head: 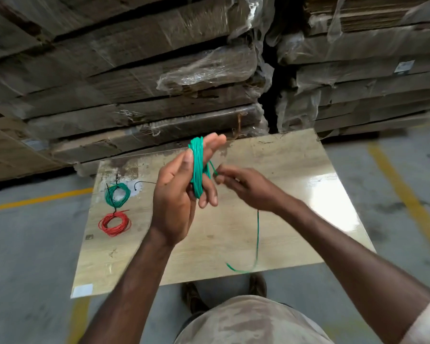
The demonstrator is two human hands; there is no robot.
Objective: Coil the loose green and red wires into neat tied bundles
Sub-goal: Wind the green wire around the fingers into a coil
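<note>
Green wire [197, 170]: wound in a tight stack of loops around the raised fingers of the left hand [181, 192], above the tabletop [271, 219].
Left hand: fingers nearly straight and pointing up inside the coil, thumb pressed against the loops.
Right hand [243, 187]: just right of the coil, fingertips pinching the strand where it leaves the loops.
Loose tail [257, 239]: hangs below the right hand and curls near the tabletop's front edge.
Handling: likely light, springy and slick; best pinched close to the coil so the loops do not slip.
Finished bundles: green bundle [117, 196] and red bundle [114, 224] lie left of the left hand.
Hard to make out: the right fingertips are blurred; a thin black tie [144, 183] is barely visible.
</note>
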